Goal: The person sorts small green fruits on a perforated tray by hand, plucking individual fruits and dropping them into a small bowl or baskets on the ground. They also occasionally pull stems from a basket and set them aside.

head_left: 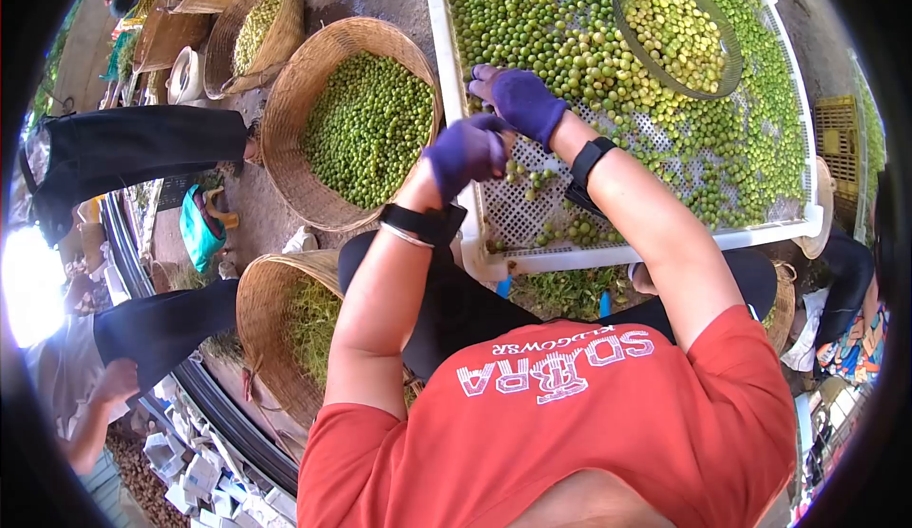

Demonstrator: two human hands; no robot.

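Observation:
My left hand [467, 156], in a purple glove, is over the left rim of the white perforated tray [445, 39]. Its fingers are curled together; anything inside them is hidden. Just beyond it my right hand [521, 103], gloved alike, reaches across the tray toward the same rim. Bare fingertips stick out of that glove, bent a little and slightly apart, with nothing visible in them. Small round green fruits [532, 39] cover much of the tray, with scattered ones near my hands. On top of them sits a dark mesh bowl [624, 29] of paler yellowish fruits.
Left of the tray stands a wicker basket [285, 120] of green fruits, with another basket [225, 39] behind it. A basket [261, 295] of leafy bits is by my left leg. Two people stand at left. A yellow crate [836, 139] is at right.

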